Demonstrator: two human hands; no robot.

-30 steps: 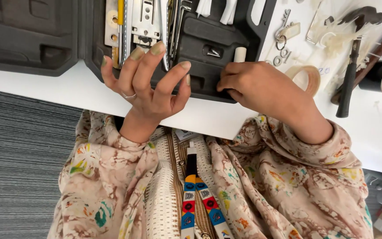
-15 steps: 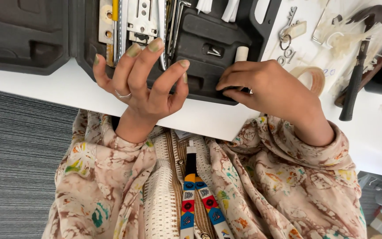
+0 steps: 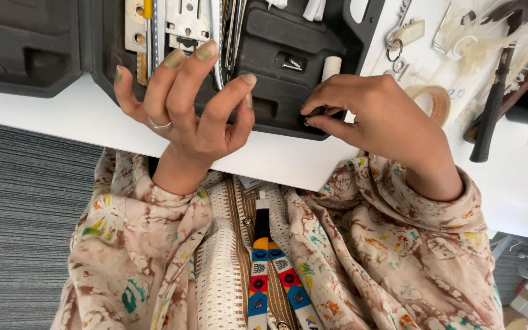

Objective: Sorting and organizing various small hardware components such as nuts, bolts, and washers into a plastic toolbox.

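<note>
Fingertips of right hand [image 3: 368, 116] are pinching a small dark piece [image 3: 313, 113] at the black tool case [image 3: 276, 67] edge — seating it needs precision; left hand [image 3: 190, 104] is hovering, fingers spread, grasping nothing.

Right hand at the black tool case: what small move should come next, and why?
Probably lift the small dark part clear of the black tool case. The right hand pinches it at the case's front edge, while the left hand hovers open, fingers spread, holding nothing.
</note>
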